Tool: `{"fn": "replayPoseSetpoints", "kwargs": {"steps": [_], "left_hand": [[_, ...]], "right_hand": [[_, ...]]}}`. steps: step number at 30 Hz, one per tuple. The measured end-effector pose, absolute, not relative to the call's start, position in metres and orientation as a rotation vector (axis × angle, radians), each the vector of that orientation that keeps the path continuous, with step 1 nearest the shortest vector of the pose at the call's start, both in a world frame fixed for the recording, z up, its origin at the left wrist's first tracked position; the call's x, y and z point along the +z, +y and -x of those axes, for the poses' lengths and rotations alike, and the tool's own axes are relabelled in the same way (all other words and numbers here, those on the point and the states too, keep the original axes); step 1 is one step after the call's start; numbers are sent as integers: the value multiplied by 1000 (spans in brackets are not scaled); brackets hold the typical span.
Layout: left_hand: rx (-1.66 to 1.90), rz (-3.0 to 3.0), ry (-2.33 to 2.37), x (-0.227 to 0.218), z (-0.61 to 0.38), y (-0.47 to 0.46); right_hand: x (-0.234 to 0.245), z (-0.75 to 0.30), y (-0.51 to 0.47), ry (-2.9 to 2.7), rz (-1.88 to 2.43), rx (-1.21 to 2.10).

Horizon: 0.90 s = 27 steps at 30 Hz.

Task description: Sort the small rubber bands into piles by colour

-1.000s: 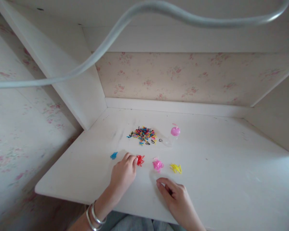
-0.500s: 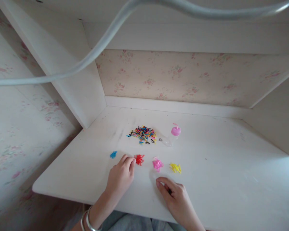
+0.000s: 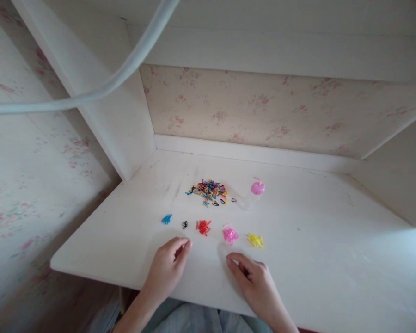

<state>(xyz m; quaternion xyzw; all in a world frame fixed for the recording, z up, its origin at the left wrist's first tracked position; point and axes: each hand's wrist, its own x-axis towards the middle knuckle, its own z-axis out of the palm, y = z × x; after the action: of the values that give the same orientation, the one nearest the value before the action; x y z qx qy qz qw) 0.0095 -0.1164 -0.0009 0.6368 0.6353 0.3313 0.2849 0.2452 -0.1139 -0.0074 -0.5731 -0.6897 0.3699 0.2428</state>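
A heap of mixed coloured small rubber bands (image 3: 208,191) lies mid-desk. In front of it sit small sorted clusters in a row: blue (image 3: 166,218), black (image 3: 184,225), red (image 3: 203,227), pink (image 3: 229,234) and yellow (image 3: 254,240). My left hand (image 3: 168,268) rests on the desk below the black and red clusters, fingers loosely curled, holding nothing. My right hand (image 3: 251,280) lies on the desk just below the pink cluster, fingers bent with the tips together; whether anything is in them is hidden.
A clear small bottle with a pink apple-shaped cap (image 3: 252,193) lies right of the heap. The white desk (image 3: 315,240) is boxed by a left panel (image 3: 100,111), a floral back wall and a shelf above. A pale tube (image 3: 90,95) hangs across the top.
My left hand has pulled back toward me from beside the red cluster, and a small black cluster now shows where it was. My right hand has barely moved.
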Motion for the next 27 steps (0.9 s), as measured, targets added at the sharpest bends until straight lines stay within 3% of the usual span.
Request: {"fn": "replayPoseSetpoints", "kwargs": {"steps": [7,14,20,27], "left_hand": [[979,-1488,1622,-4,-3,-124],[1042,-1443,1586,-8,1,-125],[1070,-1483,1552,-5,4,-128],[1071,-1505,1541,-1,5,-128]], "right_hand": [[16,-245,-109,-1987,1588,967],[61,-236,-51,-2117,1748,415],[50,-216,4,-2412,2148,-11],[38,-207,28,-2490,2306,-57]]}}
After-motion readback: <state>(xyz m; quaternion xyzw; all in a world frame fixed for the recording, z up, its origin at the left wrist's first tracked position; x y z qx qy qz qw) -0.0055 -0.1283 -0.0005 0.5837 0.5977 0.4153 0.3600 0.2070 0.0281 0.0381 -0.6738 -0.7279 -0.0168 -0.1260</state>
